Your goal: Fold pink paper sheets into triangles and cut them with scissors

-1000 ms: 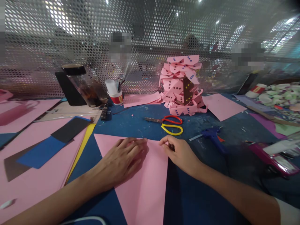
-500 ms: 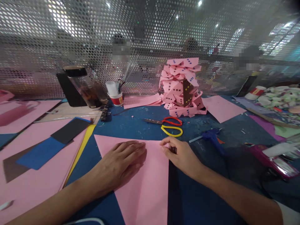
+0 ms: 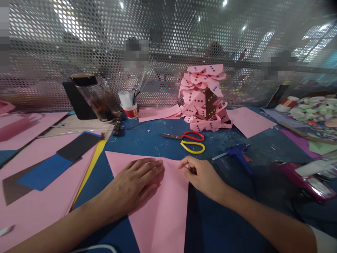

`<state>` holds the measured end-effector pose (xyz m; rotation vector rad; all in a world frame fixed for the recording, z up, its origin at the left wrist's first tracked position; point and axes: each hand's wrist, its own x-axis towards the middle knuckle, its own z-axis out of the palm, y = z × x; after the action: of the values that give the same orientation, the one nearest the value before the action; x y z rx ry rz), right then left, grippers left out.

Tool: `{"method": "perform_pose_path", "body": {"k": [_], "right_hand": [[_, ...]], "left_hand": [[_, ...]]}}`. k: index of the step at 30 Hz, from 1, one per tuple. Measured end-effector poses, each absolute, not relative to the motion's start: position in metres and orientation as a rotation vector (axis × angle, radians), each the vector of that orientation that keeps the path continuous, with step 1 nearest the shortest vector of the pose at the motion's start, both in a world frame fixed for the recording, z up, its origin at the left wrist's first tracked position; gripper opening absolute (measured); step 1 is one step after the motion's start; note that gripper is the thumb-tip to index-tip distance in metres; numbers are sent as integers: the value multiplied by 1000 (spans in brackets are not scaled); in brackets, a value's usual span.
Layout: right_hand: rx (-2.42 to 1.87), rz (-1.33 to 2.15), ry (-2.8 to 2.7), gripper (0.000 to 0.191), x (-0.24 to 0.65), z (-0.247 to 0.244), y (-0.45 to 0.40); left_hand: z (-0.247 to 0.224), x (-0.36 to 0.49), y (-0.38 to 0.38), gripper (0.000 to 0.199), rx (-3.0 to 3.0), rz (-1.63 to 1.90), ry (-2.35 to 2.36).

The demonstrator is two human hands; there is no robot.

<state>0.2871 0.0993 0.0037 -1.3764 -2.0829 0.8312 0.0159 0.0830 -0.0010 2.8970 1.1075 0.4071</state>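
A pink paper sheet (image 3: 168,218) lies in front of me on the dark blue table, its lower end running out of view. My left hand (image 3: 139,179) rests flat on it, fingers stretched toward the right. At the sheet's upper right corner, my right hand (image 3: 193,170) pinches the paper between thumb and forefinger, and that edge is slightly lifted. Just beyond the sheet lie scissors (image 3: 193,142) with one red and one yellow handle, blades pointing left. A blue glue gun (image 3: 238,154) with a glue stick in it lies to the right of my right hand.
Behind the scissors stands a stacked pink paper structure (image 3: 202,98) with dark squares. Large pink sheets (image 3: 50,207) carry blue and black pieces at left. A paper cup (image 3: 130,110), a tilted jar (image 3: 92,98) and a perforated metal screen (image 3: 168,31) are at the back.
My right hand has shifted slightly left and down with the paper corner, and the sheet's right edge has moved inward and bulged a little. The left hand has stayed in place.
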Motion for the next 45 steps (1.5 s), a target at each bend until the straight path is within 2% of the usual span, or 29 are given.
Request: {"method": "perform_pose_path", "body": {"k": [23,32,45], "right_hand": [[-1284,913,-2004,14,289,7,97],[-1342,845,-2078,18,289,4,97],[-1291,782,-2161,27,288,5,96]], "left_hand": [[-2,13,81,45,2877,384,1104],[-1,15,81,53,2887,270,1152],[1,20,78,50,2861,278,1176]]}}
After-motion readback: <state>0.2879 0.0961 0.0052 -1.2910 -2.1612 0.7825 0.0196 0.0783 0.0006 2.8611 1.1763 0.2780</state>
